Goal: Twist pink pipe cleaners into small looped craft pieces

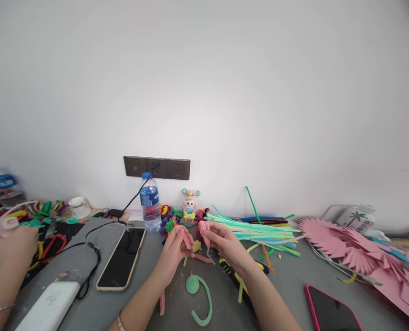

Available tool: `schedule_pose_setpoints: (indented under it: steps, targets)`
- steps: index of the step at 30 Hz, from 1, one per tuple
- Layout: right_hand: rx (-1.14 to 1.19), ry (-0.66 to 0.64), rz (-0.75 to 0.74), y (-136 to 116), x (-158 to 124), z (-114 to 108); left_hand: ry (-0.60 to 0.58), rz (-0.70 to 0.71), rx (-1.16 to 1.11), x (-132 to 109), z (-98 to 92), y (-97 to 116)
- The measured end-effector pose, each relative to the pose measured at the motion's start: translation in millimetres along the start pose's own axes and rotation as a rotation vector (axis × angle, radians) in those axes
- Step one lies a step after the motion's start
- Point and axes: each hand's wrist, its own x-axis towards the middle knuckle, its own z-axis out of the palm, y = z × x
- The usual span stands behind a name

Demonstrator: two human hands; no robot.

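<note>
Above the grey table, my left hand (173, 253) pinches a pink pipe cleaner piece (185, 239). Close beside it, my right hand (227, 241) holds a folded pink pipe cleaner bundle (204, 228) between thumb and fingers. Whether the two pink pieces are joined, I cannot tell. Below my hands lies a green pipe cleaner (207, 294) wound into a flat spiral at one end. Yellow and black pliers (229, 271) lie partly hidden under my right forearm. Another pink strip (162, 303) shows beside my left forearm.
Behind my hands stand a small figurine (190, 209) and a water bottle (150, 202). Bundled pipe cleaners (256, 229) lie to the right, near pink folded paper (359, 250). Phones (122, 257) flank the work area. Another person's hand (13, 243) holds something pink at far left.
</note>
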Motion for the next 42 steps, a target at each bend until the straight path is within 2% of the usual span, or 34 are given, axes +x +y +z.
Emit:
schedule_pose_setpoints:
  steps: [3, 8, 12, 21, 30, 35, 42]
  targets:
    - [-0.062, -0.054, 0.000, 5, 0, 5, -0.010, -0.087, -0.097, -2, 4.0, 3]
    - [-0.148, 0.000, -0.082, 12, 6, 11, -0.017, -0.207, -0.226, -1, 5.8, 5]
    - [-0.254, 0.045, -0.145, 16, 9, 9, -0.003, -0.166, -0.267, -1, 6.6, 5]
    - [-0.696, 0.227, -0.211, 27, 11, 6, -0.053, -0.081, -0.150, -2, 8.6, 2]
    - [-0.698, 0.171, -0.190, 27, 11, 8, -0.082, -0.125, -0.023, -6, 10.7, -1]
    - [-0.712, 0.117, -0.250, 25, 11, 6, -0.085, -0.143, 0.009, -5, 10.8, 2]
    - [-0.487, 0.117, -0.194, 15, 10, 1, -0.059, -0.207, 0.053, -7, 10.2, 7]
